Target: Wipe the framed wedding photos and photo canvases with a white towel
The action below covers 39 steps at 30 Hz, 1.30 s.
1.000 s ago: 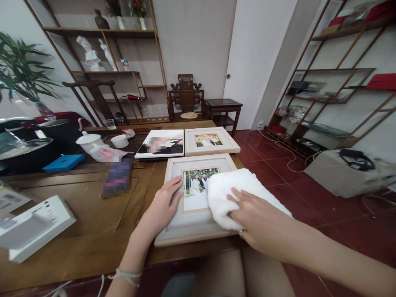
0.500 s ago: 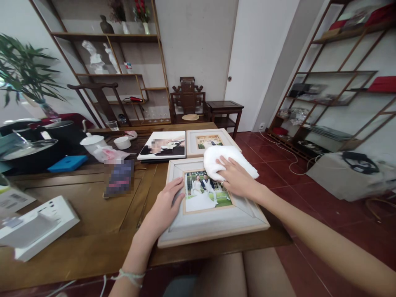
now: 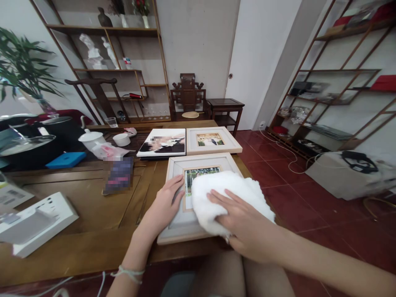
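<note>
A framed photo (image 3: 179, 228) with a pale, wide border lies at the near right end of the wooden table. My left hand (image 3: 165, 202) rests along its left side, fingers stretched out on the border. Under my right hand (image 3: 238, 218) is a fluffy white cloth (image 3: 213, 185), pressed onto the picture's lower right part. The cloth covers most of the photo; only its top and left strip show. Behind lie a second framed photo (image 3: 193, 142) and, left of it, a white photo album or panel (image 3: 167, 136), partly blurred out.
On the table's left stand a white power strip-like block (image 3: 46, 235), a blue box (image 3: 66, 160), a white teapot (image 3: 92, 139), a small white cup (image 3: 121, 140) and a dark pot (image 3: 27, 148). A dark wooden chair (image 3: 187, 95) and side table (image 3: 225, 103) are beyond.
My right hand has brought the cloth from the frame's upper right corner down toward its near right side, over the photo. My left hand stays on the frame's left side.
</note>
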Tool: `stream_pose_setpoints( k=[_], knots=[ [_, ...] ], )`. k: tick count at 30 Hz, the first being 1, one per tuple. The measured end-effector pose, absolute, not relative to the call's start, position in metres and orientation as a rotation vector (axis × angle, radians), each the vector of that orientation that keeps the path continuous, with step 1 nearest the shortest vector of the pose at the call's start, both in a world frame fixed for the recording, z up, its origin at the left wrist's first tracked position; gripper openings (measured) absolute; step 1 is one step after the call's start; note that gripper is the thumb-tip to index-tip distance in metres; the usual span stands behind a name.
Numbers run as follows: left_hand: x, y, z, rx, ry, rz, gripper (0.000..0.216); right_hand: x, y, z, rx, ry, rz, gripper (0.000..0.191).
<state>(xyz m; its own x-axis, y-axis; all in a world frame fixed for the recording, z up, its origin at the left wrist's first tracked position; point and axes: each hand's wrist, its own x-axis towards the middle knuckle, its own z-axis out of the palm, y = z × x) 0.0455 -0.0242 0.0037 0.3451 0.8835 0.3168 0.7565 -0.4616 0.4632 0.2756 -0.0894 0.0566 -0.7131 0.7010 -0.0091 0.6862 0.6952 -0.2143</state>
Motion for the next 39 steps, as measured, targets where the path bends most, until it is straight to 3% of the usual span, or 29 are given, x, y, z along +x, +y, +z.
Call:
stream_pose_setpoints(
  k=[7, 12, 23, 27, 39],
  knots=[
    [0.046, -0.027, 0.011, 2.381, 1.46, 0.754, 0.04, 0.277, -0.004, 0.036, -1.365, -2.669, -0.099, 0.039],
    [0.045, -0.025, 0.01, 2.365, 1.458, 0.809, 0.038, 0.27, 0.027, 0.036, -1.348, -2.681, -0.171, 0.04],
    [0.046, -0.023, 0.006, 2.359, 1.476, 0.817, 0.04, 0.275, -0.087, 0.073, -0.923, -2.913, 0.453, 0.03],
    [0.046, -0.024, 0.008, 2.364, 1.478, 0.76, 0.042, 0.277, -0.092, 0.072, -0.888, -2.867, 0.522, 0.028],
    [0.046, -0.027, 0.011, 2.335, 1.476, 0.741, 0.042, 0.277, 0.03, 0.037, -1.176, -2.741, -0.178, 0.04]
  ],
)
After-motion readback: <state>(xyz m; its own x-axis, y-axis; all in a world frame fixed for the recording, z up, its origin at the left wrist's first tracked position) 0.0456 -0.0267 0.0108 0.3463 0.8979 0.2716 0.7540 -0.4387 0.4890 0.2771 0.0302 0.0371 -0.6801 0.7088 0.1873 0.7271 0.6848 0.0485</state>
